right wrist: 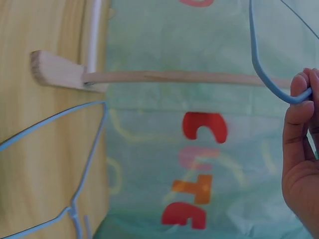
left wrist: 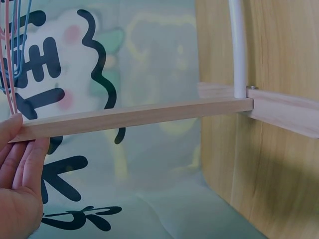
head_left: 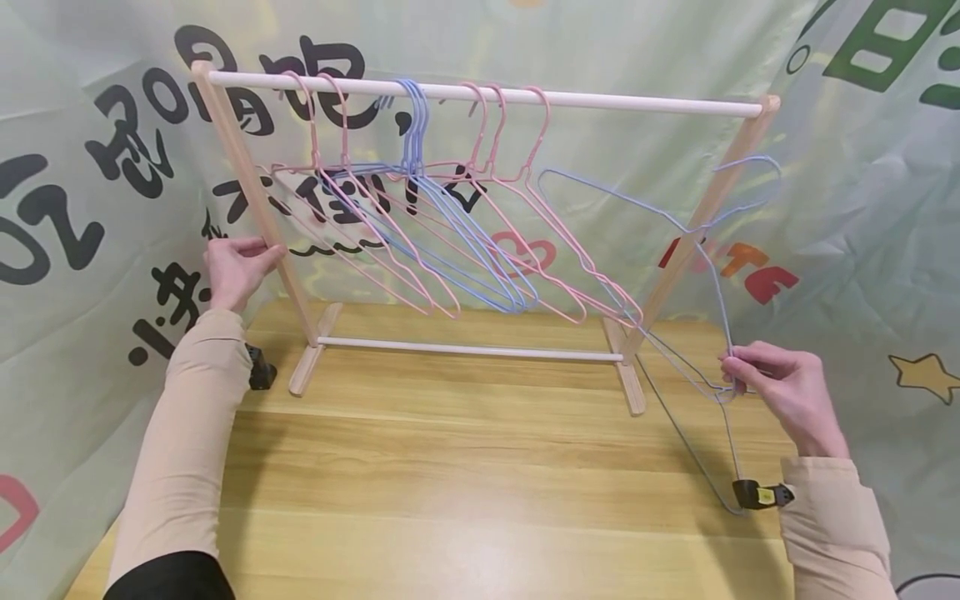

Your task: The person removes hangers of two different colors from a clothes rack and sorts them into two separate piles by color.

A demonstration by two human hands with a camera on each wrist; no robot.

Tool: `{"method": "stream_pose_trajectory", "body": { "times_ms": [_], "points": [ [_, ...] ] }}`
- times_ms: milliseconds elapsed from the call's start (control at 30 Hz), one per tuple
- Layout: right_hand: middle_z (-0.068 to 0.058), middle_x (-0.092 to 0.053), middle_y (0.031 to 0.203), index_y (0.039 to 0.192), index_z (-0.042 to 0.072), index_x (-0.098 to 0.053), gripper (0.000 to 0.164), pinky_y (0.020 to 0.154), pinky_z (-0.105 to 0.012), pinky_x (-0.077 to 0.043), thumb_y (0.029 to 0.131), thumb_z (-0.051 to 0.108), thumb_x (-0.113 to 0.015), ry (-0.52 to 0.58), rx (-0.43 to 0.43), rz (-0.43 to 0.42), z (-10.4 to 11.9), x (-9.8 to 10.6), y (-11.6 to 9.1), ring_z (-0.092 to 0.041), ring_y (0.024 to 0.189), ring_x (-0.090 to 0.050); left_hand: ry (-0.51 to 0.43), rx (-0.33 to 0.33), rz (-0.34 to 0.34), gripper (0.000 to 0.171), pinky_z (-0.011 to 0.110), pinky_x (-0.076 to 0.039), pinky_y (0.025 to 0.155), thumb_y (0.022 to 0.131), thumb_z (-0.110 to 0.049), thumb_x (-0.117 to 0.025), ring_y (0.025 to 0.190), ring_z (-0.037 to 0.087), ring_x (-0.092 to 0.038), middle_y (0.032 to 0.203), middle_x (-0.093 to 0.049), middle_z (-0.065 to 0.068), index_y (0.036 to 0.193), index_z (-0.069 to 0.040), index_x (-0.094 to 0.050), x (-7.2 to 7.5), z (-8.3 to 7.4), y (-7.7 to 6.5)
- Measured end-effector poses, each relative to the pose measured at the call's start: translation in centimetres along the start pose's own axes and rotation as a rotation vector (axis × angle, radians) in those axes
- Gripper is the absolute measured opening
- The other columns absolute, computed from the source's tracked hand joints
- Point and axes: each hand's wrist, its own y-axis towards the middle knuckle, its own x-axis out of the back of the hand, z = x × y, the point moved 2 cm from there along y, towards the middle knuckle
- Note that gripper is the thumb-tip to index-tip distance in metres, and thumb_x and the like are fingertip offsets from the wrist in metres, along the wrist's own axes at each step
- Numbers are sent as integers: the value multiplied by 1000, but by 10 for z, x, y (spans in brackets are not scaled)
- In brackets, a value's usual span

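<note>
At the left, my left hand (head_left: pixel 240 271) pinches the wooden left post (head_left: pixel 248 187) of a small clothes rack; the left wrist view shows thumb and fingers on either side of that post (left wrist: pixel 134 115). Over at the right, my right hand (head_left: pixel 787 387) pinches a blue wire hanger (head_left: pixel 630 200) by one lower corner. This hanger is tilted, its hook up beside the right post. Pink hangers (head_left: pixel 540 142) and a bunch of blue hangers (head_left: pixel 417 133) hang from the rack's white top rod (head_left: pixel 637 100).
Another blue hanger (head_left: pixel 682 437) lies on the wooden table (head_left: pixel 420 500) near the right foot (head_left: pixel 630 387) of the rack. A white lower rod (head_left: pixel 465 350) joins the two feet. Behind stands a pale green printed cloth (head_left: pixel 637 42). Black cameras are strapped at both wrists.
</note>
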Motion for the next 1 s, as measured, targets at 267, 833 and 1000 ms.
{"method": "stream_pose_trajectory", "body": {
  "times_ms": [267, 833, 1000],
  "points": [
    [0, -76, 80, 96, -15, -71, 15, 56, -17, -51, 89, -20, -59, 88, 39, -28, -20, 8, -21, -5, 64, -68, -15, 6, 2, 49, 3, -51, 65, 89, -18, -76, 65, -17, -60, 58, -56, -36, 129, 8, -63, -1, 1, 1],
    [-3, -77, 79, 94, -16, -71, 16, 57, -17, -55, 89, -22, -57, 212, 5, -231, -61, 18, -58, -9, 66, -71, -17, 11, 9, 50, 3, -52, 67, 90, -18, -75, 66, -17, -61, 60, -57, -36, 130, 8, -62, 0, -2, -2],
    [-4, -76, 79, 94, -16, -72, 16, 57, -17, -56, 89, -21, -58, 235, -28, -327, -68, 16, -65, -11, 65, -72, -20, 9, 7, 50, 3, -52, 67, 89, -18, -76, 66, -17, -61, 60, -58, -36, 130, 8, -62, 0, -2, -2]
  ]
}}
